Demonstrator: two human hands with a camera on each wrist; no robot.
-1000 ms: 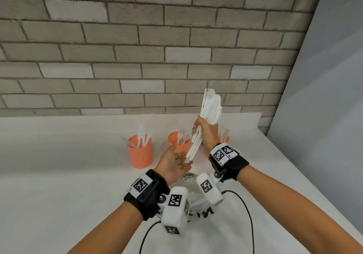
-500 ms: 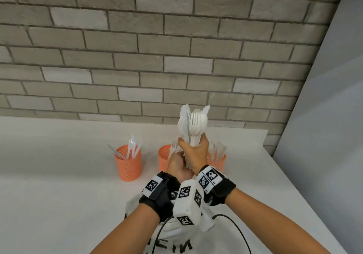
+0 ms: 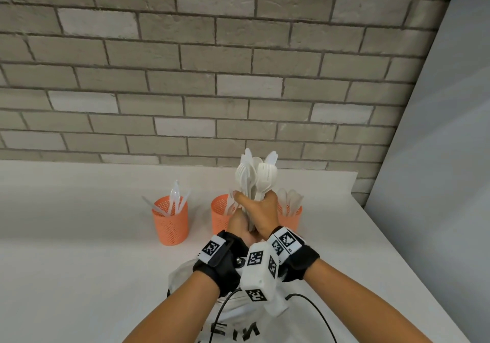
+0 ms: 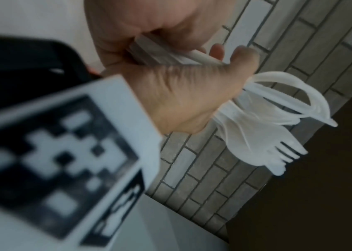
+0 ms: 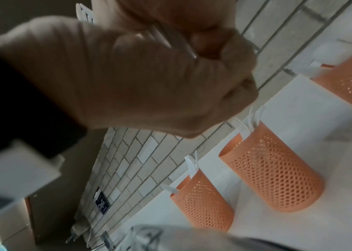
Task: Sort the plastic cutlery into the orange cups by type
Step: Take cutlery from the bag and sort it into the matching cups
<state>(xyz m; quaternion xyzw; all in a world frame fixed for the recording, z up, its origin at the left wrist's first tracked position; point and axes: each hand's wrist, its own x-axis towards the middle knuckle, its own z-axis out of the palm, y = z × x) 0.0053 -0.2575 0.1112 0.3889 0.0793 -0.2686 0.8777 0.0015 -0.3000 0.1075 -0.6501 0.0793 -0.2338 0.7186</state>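
Holding a bundle of white plastic cutlery (image 3: 256, 180) upright above the white desk (image 3: 79, 236), the right hand (image 3: 261, 214) has its fingers curled tightly around the handles, while the fork, spoon and knife heads stand up above the fist. The left hand (image 3: 238, 226) is pressed against the lower end of the same bundle, and its fingers also close on the handles, as the left wrist view shows. Behind the hands three orange cups stand in a row near the brick wall (image 3: 238, 77): the left cup (image 3: 170, 223) with knives, the middle cup (image 3: 221, 216) with forks, the right cup (image 3: 290, 216) with spoons.
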